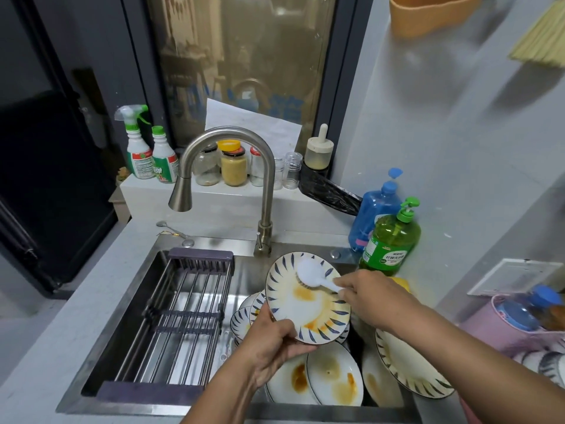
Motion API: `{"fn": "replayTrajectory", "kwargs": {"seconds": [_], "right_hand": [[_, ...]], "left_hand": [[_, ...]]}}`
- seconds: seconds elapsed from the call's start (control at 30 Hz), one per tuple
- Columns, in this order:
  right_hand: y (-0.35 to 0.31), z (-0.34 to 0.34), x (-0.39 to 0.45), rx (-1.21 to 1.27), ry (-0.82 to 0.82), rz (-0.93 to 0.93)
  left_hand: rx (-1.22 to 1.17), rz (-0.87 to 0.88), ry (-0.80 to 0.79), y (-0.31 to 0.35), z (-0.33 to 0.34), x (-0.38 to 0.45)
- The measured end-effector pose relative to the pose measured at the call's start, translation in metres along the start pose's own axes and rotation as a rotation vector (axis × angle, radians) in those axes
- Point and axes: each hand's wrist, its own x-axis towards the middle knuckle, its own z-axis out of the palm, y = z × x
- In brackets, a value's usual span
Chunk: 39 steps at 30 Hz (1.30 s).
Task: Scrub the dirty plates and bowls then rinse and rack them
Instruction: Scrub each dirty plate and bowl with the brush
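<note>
the plate being worked on is held tilted over the right half of the sink, face toward the camera. it's white with dark blue leaf-like strokes all round the rim, and it's pretty grubby: an orange-brown sauce smear near the middle, a yellowish film across the upper left and more orange staining along the lower edge.

left hand grips the plate at its lower left edge, thumb curled over the front and the fingers wrapped behind. right hand holds the handle of a white dish brush, fingers clenched round it, and the bristle head is pressed against the upper part of the plate, right by the orange smear.

under and around it there's a pile of more dirty plates in the sink, plain white ones with brown and orange stains, plus a few with the same blue leaf pattern tucked behind the held one and another leaning on the right.

the left half of the sink has a metal drying rack laid across it. the faucet curves over behind. on the bench to the right stands a green detergent bottle with a blue bottle just behind it.
</note>
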Motion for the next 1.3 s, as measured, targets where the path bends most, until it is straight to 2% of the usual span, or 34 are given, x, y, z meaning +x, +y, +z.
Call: {"fn": "replayTrajectory", "kwargs": {"seconds": [0.17, 0.37, 0.47, 0.57, 0.7, 0.8, 0.9, 1.07, 1.2, 1.3], "right_hand": [[-0.001, 0.009, -0.014, -0.048, -0.106, -0.108], [0.014, -0.007, -0.005, -0.132, -0.006, -0.026], [0.003, -0.005, 0.002, -0.044, -0.034, -0.076], [-0.006, 0.002, 0.004, -0.066, -0.073, -0.158], [0.003, 0.002, 0.012, -0.25, 0.026, -0.2], [0.016, 0.0, 0.017, -0.371, 0.095, -0.11], [0.022, 0.001, 0.01, -0.387, 0.022, -0.053], [0.011, 0.011, -0.012, -0.114, -0.188, -0.052], [-0.002, 0.011, -0.014, -0.068, -0.207, -0.089], [0.002, 0.005, -0.012, -0.214, -0.173, -0.05]], "left_hand": [[-0.031, 0.016, 0.019, 0.004, -0.005, 0.003], [-0.018, 0.006, 0.004, 0.01, -0.002, 0.007], [0.022, -0.045, -0.022, 0.003, 0.003, 0.011], [0.014, -0.104, -0.07, -0.005, 0.003, 0.015], [-0.013, -0.152, -0.118, -0.004, -0.004, 0.014], [-0.026, -0.105, -0.079, 0.001, -0.007, 0.012], [-0.032, -0.017, 0.018, 0.009, -0.01, 0.014], [-0.082, 0.066, 0.101, 0.008, -0.011, 0.025], [-0.088, 0.091, 0.086, 0.005, -0.009, 0.029], [-0.085, 0.104, 0.083, 0.006, -0.009, 0.028]]}}
